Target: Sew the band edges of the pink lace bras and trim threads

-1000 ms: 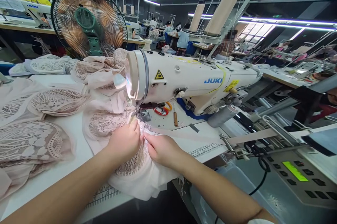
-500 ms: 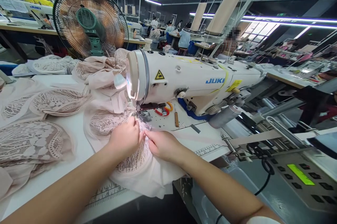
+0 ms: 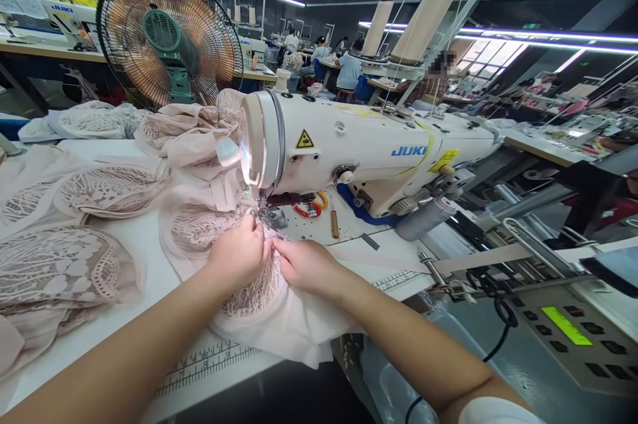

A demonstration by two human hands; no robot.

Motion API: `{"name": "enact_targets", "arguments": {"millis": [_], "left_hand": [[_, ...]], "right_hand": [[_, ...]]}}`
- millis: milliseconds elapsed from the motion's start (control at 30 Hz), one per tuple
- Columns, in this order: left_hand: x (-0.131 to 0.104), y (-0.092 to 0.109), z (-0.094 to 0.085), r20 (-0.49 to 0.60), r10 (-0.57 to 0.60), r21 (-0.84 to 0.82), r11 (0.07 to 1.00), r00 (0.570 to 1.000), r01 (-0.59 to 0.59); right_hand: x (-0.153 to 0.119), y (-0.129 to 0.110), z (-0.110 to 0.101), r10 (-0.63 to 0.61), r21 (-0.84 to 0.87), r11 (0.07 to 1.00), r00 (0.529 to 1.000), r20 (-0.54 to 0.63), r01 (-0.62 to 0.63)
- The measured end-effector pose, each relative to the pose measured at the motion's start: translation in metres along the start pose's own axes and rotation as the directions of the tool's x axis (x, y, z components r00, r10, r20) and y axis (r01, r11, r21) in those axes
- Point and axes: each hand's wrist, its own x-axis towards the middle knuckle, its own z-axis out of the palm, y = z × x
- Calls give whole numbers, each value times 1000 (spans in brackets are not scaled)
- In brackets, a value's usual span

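Observation:
A white JUKI sewing machine (image 3: 369,151) stands across the middle, its lit needle area just ahead of my hands. Under it lies a pale pink lace bra (image 3: 254,298), one lace cup left of my fingers and the other below them. My left hand (image 3: 240,248) is closed, pinching the bra's fabric close to the presser foot. Beside it, nearly touching, my right hand (image 3: 304,268) pinches the same fabric between thumb and forefinger. The pinched edge itself is mostly hidden by my fingers. Loose pale fabric hangs over the table's front edge.
More lace bras (image 3: 64,271) lie on the left of the table. A large fan (image 3: 169,38) stands behind them. Red-handled scissors (image 3: 308,210) and a wooden-handled awl (image 3: 334,221) lie under the machine arm. A control panel (image 3: 568,327) is at right. People work in the background.
The bra's hanging edge has shifted slightly up toward the machine, and both hands have moved very slightly with it. Both keep their pinch. The view has shifted a little.

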Motion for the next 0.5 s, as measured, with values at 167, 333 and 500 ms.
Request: {"name": "enact_targets", "arguments": {"millis": [167,333,500], "left_hand": [[1,-1,1,-18,7,18,1000,1000,-7],[2,-3,1,-27,15,39,999,1000,-14],[2,-8,-1,-31,14,86,996,999,-12]], "right_hand": [[2,1,0,-1,-15,1000,1000,-1,1],[3,0,-3,10,-34,999,1000,-1,-10],[1,0,-3,1,-4,1000,1000,2,-1]]}}
